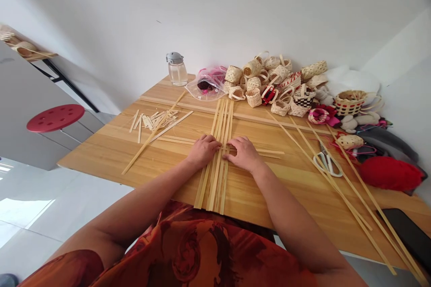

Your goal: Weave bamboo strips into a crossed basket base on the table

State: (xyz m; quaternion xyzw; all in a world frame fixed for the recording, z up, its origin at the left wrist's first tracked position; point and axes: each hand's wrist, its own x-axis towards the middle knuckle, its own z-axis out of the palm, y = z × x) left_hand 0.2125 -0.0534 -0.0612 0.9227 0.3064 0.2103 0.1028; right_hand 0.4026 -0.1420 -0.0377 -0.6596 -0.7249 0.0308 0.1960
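Several long pale strips [215,188] lie side by side on the wooden table, running from its front edge toward the back. Shorter cross strips [271,152] pass through them at mid-length and stick out on both sides. My left hand [204,149] rests at the left of the crossing, its fingers bent together on the strips. From the right, my right hand [243,152] reaches the same crossing, thumb and fingers curled on the strips with a small gap between them. The fingertips of both hands are close together. Which single strip each one pinches is too small to tell.
Short offcuts [156,120] and a long strip lie at left. Behind are a jar [177,71], a plastic bag [208,85] and several small woven baskets [253,97]. Scissors [327,163], loose long strips, red cloth [390,174] and a dark phone [409,233] lie at right.
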